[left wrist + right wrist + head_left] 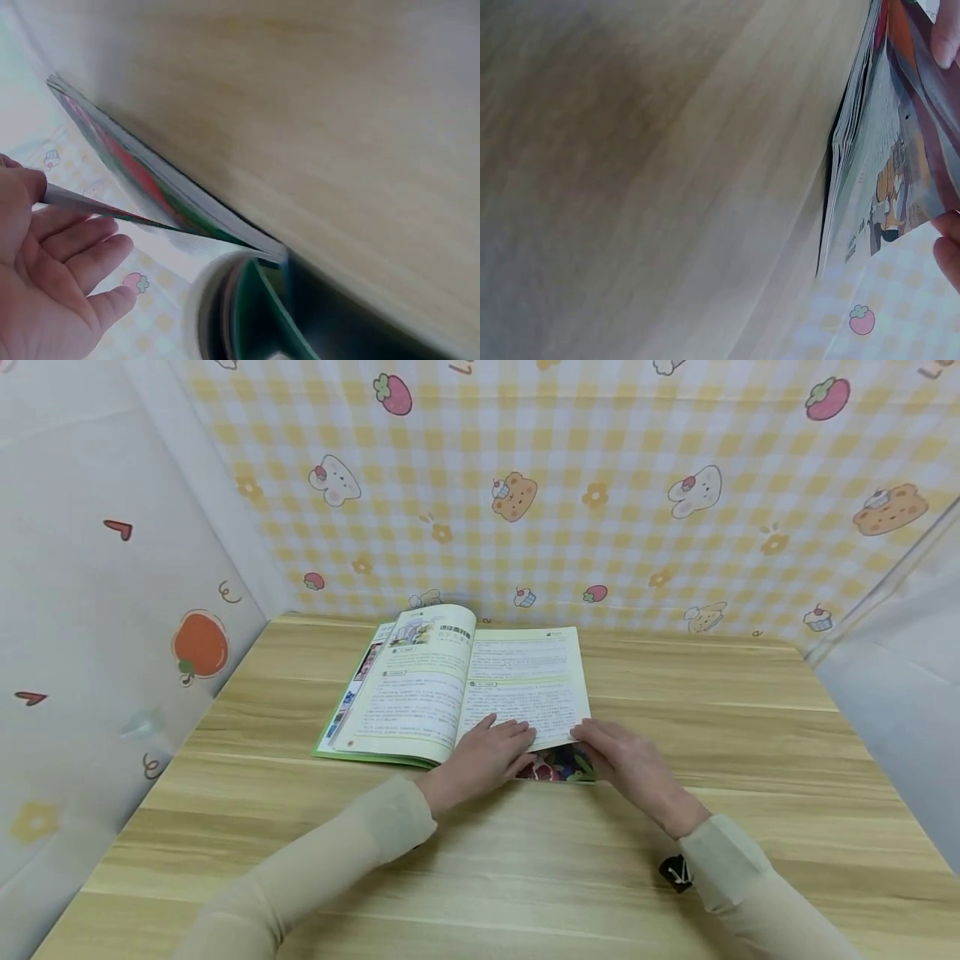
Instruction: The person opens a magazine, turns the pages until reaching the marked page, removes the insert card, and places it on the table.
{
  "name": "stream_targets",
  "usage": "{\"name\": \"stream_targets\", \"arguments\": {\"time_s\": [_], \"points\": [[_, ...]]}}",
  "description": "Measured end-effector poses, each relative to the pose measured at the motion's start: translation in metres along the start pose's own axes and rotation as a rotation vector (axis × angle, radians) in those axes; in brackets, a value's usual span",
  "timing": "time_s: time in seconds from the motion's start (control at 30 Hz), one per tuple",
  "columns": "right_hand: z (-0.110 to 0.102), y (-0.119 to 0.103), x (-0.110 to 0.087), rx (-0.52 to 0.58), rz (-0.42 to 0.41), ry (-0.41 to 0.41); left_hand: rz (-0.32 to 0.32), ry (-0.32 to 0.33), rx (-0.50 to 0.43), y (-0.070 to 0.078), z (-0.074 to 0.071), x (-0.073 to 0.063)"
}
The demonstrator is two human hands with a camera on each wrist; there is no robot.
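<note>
Here, left hand (487,758), right hand (633,768) (both pinching page (521,693)).

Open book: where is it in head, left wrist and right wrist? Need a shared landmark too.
Head: book centre, slightly left, on the tabletop.
Left wrist: book runs diagonally from upper left to bottom centre.
Right wrist: book upper right, cut off by the frame.
Shared landmark: yellow-checked backdrop.

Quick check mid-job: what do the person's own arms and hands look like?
Both arms wear long cream sleeves with greyish-green cuffs. The left hand and right hand are ungloved. A small black piece with white marks shows beside the right cuff.
</note>
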State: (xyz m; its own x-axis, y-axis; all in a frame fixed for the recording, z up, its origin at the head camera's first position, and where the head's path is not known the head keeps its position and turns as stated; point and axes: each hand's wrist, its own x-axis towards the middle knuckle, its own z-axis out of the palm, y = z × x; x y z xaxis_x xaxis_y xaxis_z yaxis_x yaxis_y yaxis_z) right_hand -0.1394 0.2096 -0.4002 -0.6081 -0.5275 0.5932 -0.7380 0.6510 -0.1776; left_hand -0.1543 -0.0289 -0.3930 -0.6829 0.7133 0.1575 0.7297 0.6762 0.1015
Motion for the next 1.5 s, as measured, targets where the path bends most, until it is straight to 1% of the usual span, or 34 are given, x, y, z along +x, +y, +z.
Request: {"name": "stream_targets", "arguments": {"time_s": [0.07, 0.2, 0.27, 0.33, 0.4, 0.43, 0.5, 0.57, 0.63, 0.7, 0.77, 0.83, 0.9, 1.0, 1.07, 1.13, 1.2, 1.3, 1.37, 1.43, 1.5], "points": [[0.000, 0.000, 0.000, -0.001, 0.003, 0.028, 0.008, 0.055, 0.008, 0.000, 0.000, 0.003], [-0.001, 0.001, 0.001, -0.004, 0.015, 0.075, -0.009, 0.146, 0.007, -0.003, -0.001, 0.003], [-0.002, 0.002, 0.001, -0.012, 0.019, 0.102, -0.020, 0.206, -0.006, -0.005, -0.001, 0.003], [-0.003, 0.003, 0.000, -0.019, 0.023, 0.118, -0.043, 0.254, -0.025, -0.009, -0.003, 0.002], [-0.003, 0.005, 0.000, -0.022, 0.025, 0.115, -0.076, 0.281, -0.049, -0.013, -0.007, 0.001], [-0.003, 0.006, -0.001, -0.019, 0.027, 0.100, -0.092, 0.299, -0.059, -0.016, -0.008, 0.000], [-0.002, 0.007, -0.003, -0.018, 0.046, 0.033, -0.132, 0.320, -0.064, -0.022, -0.011, -0.002], [0.000, 0.007, -0.004, 0.001, 0.071, -0.077, -0.170, 0.346, -0.059, -0.029, -0.015, -0.005], [0.002, 0.007, -0.005, 0.018, 0.103, -0.215, -0.219, 0.377, -0.056, -0.036, -0.018, -0.009], [0.003, 0.006, -0.005, 0.035, 0.129, -0.356, -0.276, 0.380, -0.058, -0.042, -0.021, -0.014], [0.004, 0.005, -0.005, 0.048, 0.151, -0.469, -0.343, 0.370, -0.065, -0.049, -0.024, -0.020], [0.005, 0.004, -0.005, 0.057, 0.171, -0.546, -0.400, 0.370, -0.071, -0.055, -0.027, -0.026], [0.004, 0.004, -0.005, 0.073, 0.203, -0.591, -0.456, 0.367, -0.075, -0.062, -0.028, -0.033], [0.004, 0.003, -0.004, 0.091, 0.235, -0.616, -0.542, 0.364, -0.094, -0.072, -0.029, -0.044], [0.003, 0.004, -0.004, 0.099, 0.243, -0.624, -0.603, 0.362, -0.129, -0.078, -0.028, -0.051], [0.003, 0.005, -0.004, 0.096, 0.235, -0.624, -0.663, 0.369, -0.186, -0.084, -0.029, -0.056], [0.003, 0.005, -0.003, 0.091, 0.220, -0.619, -0.726, 0.385, -0.263, -0.089, -0.030, -0.059], [0.003, 0.006, -0.003, 0.086, 0.209, -0.614, -0.820, 0.404, -0.400, -0.098, -0.033, -0.062], [0.003, 0.006, -0.003, 0.086, 0.206, -0.617, -0.879, 0.400, -0.459, -0.104, -0.035, -0.063], [0.003, 0.005, -0.002, 0.087, 0.210, -0.623, -0.916, 0.383, -0.488, -0.107, -0.036, -0.065], [0.003, 0.005, -0.002, 0.090, 0.216, -0.626, -0.924, 0.361, -0.479, -0.110, -0.036, -0.067]]}}
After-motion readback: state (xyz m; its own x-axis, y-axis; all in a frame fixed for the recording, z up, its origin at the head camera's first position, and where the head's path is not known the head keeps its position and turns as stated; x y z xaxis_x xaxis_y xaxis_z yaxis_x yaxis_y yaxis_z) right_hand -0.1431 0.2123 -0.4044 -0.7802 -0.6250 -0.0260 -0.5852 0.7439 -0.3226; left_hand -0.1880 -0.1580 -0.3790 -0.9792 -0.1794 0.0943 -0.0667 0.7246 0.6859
